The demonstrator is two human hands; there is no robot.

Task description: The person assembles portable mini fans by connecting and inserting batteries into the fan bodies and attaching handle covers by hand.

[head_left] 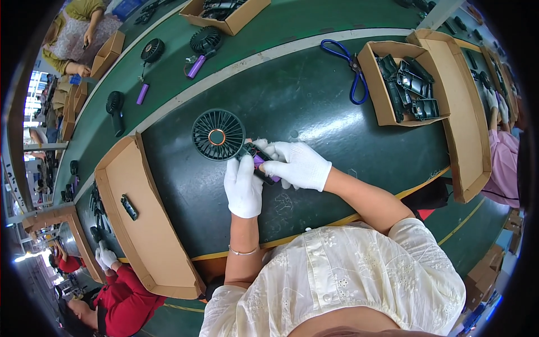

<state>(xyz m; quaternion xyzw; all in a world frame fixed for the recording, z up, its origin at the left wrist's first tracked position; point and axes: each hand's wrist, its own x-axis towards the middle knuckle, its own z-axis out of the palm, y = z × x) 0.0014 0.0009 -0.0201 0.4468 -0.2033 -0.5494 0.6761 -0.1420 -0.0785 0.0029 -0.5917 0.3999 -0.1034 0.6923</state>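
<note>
A black handheld fan point(218, 135) with a copper-coloured ring at its hub lies over the green tabletop, its handle pointing toward my hands. In white gloves, my left hand point(243, 188) closes round the handle just below the fan head. A purple battery point(259, 161) shows in the open handle. My right hand point(297, 165) reaches in from the right, its thumb pressed on the battery and its other fingers curled behind the handle. My fingers hide much of the handle, so I cannot tell whether the battery is fully seated.
Right of me, a cardboard box point(385, 119) holds several black handle shells, beside blue-handled scissors point(356, 66). A long cardboard tray point(147, 224) on the left carries one black shell point(129, 206). Beyond a pale strip lie more fans point(152, 50) with purple batteries point(196, 67). Co-workers sit either side.
</note>
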